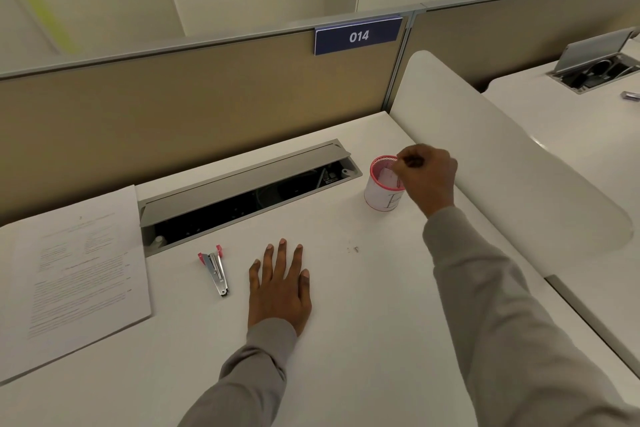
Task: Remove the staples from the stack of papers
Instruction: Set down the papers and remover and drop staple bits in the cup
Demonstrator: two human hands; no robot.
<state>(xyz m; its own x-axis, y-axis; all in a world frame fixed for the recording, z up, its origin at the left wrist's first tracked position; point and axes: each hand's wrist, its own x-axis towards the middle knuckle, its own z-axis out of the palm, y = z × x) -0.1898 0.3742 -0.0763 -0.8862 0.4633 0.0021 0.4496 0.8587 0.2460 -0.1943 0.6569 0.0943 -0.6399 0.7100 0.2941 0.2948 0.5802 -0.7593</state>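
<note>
A stack of printed papers (79,267) lies at the desk's left edge. A metal staple remover with pink grips (215,272) lies between the papers and my left hand (281,288), which rests flat on the desk with fingers spread. My right hand (426,177) hovers over the rim of a pink mesh cup (381,191) lined with paper, fingertips pinched together; whatever they hold is too small to see. A loose staple (356,249) lies on the desk in front of the cup.
An open cable tray (242,191) with a raised grey lid runs across the desk behind the remover. A tan partition with a "014" sign (358,35) stands behind. A white curved divider (502,163) bounds the right side.
</note>
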